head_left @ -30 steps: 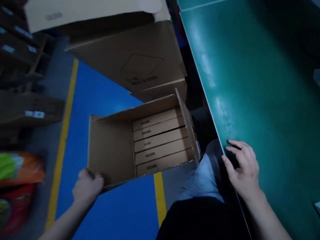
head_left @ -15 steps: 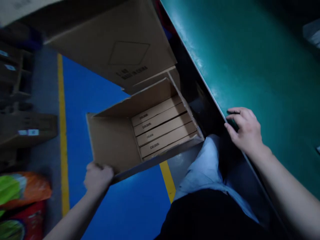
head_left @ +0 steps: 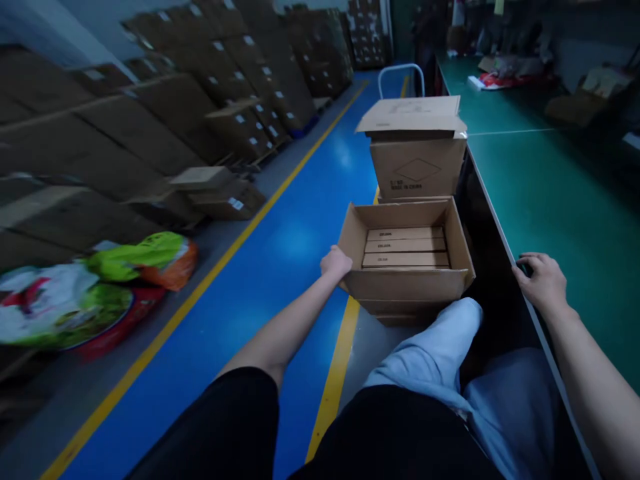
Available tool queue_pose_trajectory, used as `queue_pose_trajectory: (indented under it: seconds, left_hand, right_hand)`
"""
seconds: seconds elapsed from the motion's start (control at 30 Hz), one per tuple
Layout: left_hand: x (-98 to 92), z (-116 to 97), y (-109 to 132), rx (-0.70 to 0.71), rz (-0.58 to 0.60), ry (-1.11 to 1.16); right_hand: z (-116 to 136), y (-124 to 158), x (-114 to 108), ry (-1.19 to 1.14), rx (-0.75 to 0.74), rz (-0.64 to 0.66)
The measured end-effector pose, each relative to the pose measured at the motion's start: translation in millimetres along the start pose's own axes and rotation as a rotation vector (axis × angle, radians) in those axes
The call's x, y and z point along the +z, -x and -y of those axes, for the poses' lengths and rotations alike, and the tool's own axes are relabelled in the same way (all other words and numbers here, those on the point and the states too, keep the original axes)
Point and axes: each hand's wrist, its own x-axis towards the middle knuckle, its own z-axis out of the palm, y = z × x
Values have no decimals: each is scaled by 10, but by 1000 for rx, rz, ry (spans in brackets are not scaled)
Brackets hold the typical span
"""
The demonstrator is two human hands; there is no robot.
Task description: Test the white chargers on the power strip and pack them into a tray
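An open cardboard box [head_left: 405, 285] stands in front of my legs, with several flat brown cartons [head_left: 405, 247] inside, printed on their edges. The left wall of this box is gripped by my left hand [head_left: 336, 264], its fingers closed over the rim. My right hand [head_left: 543, 280] rests at the near edge of the green-topped table [head_left: 565, 180]. Its thumb and fingers are apart and loosely bent, and I see nothing held in them. Directly behind the open box is another cardboard box [head_left: 417, 167] with its top flaps raised.
Stacked cartons [head_left: 240, 60] line the left side beyond a yellow floor line [head_left: 235, 233]. Colourful plastic sacks [head_left: 115, 287] lie at the left. A pale trolley handle [head_left: 400, 69] rises behind the boxes. Items in red packaging [head_left: 510, 79] lie far along the table.
My view has lifted and turned, now showing the aisle and stacks. The left hand still holds the box wall; the right hand stays at the table edge. The open box appears more level and farther off.
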Motion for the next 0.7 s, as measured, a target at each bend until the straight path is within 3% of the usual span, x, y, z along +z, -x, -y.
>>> queue_pose_trajectory:
  seconds: [0.53,0.7]
  left_hand:
    - [-25,43,40,-70,-33,89]
    - [4,54,55,-62,-59,90]
  right_hand:
    - [-182,17,130,74,-72,-60]
    - [-160,26,121,162,-35,35]
